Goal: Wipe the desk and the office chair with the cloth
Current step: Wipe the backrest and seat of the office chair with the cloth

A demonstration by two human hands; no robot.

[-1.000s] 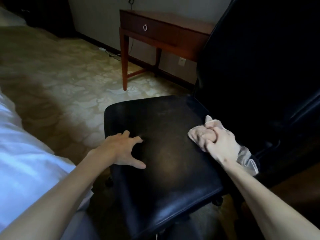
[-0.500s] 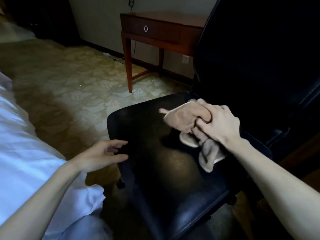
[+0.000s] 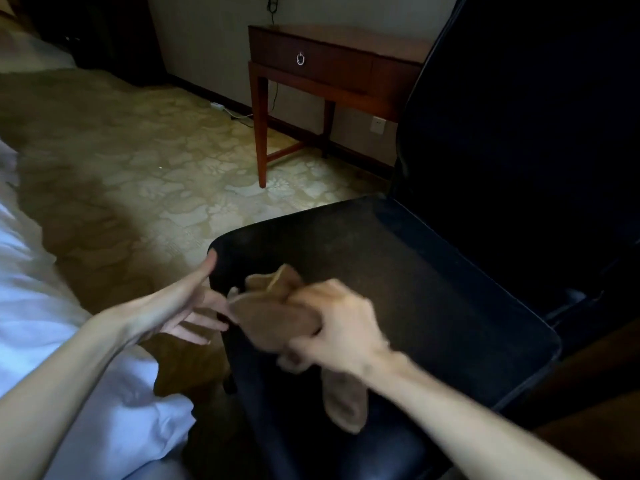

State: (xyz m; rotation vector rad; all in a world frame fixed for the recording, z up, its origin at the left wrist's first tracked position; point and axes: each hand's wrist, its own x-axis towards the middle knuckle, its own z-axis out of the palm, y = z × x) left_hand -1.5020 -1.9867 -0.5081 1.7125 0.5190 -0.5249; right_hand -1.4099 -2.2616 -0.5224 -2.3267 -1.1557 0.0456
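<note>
The right hand [image 3: 332, 330], blurred with motion, is clenched round the crumpled tan cloth [image 3: 277, 313] on the black leather office chair seat [image 3: 415, 289]. The cloth's bunched end juts left from that fist toward the left hand [image 3: 187, 306], whose fingers are straight, thumb at the seat's corner. A tail trails back toward the person. Half a second ago the fist worked farther off, beside the dark backrest [image 3: 519, 116].
</note>
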